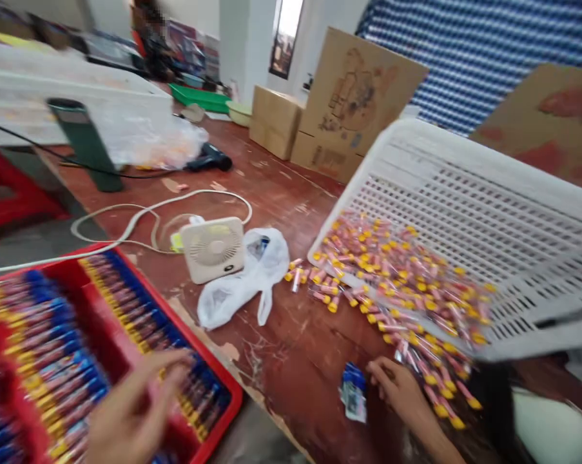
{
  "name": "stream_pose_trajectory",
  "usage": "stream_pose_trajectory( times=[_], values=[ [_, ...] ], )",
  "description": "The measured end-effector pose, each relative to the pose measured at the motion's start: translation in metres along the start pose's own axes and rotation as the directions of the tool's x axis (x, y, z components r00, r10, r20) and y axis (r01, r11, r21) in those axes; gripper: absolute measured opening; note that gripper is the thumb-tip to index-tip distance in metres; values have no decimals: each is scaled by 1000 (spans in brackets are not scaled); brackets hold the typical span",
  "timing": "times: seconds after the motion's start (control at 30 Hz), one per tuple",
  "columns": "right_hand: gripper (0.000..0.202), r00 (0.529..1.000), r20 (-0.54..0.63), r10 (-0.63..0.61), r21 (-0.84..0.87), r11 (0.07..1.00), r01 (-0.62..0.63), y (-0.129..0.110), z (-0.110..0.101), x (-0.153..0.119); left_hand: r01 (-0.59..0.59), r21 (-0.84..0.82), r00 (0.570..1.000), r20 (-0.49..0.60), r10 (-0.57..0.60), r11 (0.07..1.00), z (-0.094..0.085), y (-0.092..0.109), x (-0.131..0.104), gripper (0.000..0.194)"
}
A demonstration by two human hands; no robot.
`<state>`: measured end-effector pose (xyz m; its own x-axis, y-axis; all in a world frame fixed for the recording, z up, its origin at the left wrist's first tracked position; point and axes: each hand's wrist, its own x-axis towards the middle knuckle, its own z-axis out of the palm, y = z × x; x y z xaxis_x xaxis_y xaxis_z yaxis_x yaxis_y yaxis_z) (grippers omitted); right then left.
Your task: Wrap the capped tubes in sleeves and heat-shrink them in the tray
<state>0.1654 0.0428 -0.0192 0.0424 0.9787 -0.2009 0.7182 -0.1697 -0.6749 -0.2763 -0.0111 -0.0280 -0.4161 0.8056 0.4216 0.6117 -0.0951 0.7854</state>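
Observation:
My left hand (138, 403), blurred, is over the red tray (235, 393), its fingers closed together; what is in them, if anything, is hidden. Beneath it, rows of small pink tubes with yellow ends and blue tops (140, 316) lie side by side in the tray's compartments. My right hand (399, 386) is low above the brown table, fingers half curled and apart, nothing visible between them. Just left of its fingertips lies a small bunch of blue caps with clear wrapping (353, 390). Loose pink tubes with yellow ends (416, 348) spill beside that hand.
A tilted white plastic basket (465, 187) spills the tubes at right. Mid-table are a small square fan (214, 248), a knotted white plastic bag (245, 290) and a looping white cable (140, 216). Further back are a dark green tumbler (85, 145) and cardboard boxes (276, 122).

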Motion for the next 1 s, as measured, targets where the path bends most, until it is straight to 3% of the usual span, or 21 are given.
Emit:
stream_pose_trajectory(
  times=[0.03, 0.07, 0.13, 0.2, 0.27, 0.37, 0.5, 0.67, 0.87, 0.93, 1.0],
  values=[
    [47, 1000, 12, 8, -31, 999, -7, 5, -1, -2, -148, -141, 969, 177, 172, 979, 25, 26, -17, 21],
    [44, 1000, 0, 9, -55, 998, -10, 7, -1, -3, -264, -257, 898, 285, 334, 930, 49, 51, -32, 26],
    [42, 1000, -25, 1, -116, 993, -4, 8, 2, -4, -372, -416, 707, 453, 543, 830, 93, 92, -56, 30],
    [40, 998, -65, -10, -168, 986, -1, 7, 4, -10, -406, -439, 565, 569, 598, 802, 128, 117, -71, 30],
    [38, 996, -89, -20, -191, 982, 3, 6, 4, -19, -436, -400, 496, 640, 586, 806, 153, 128, -82, 30],
    [31, 996, -90, -24, -168, 986, 9, 8, 6, -29, -494, -345, 463, 672, 578, 798, 171, 131, -94, 34],
    [17, 994, -109, -27, -90, 996, 17, 10, 14, -28, -548, -313, 441, 679, 586, 776, 175, 128, -102, 37],
    [28, 993, -106, -59, -22, 998, 57, 11, 12, -22, -578, -305, 430, 675, 600, 757, 175, 129, -101, 39],
    [42, 988, -48, -150, -14, 989, 149, 11, -6, -23, -569, -334, 452, 636, 625, 751, 174, 132, -99, 35],
    [43, 983, -40, -178, -4, 984, 178, 12, -12, -23, -568, -334, 473, 616, 630, 753, 178, 134, -86, 32],
    [40, 980, -31, -198, 33, 979, 199, 15, -15, -23, -587, -248, 521, 614, 593, 771, 188, 136, -61, 27]
  ],
)
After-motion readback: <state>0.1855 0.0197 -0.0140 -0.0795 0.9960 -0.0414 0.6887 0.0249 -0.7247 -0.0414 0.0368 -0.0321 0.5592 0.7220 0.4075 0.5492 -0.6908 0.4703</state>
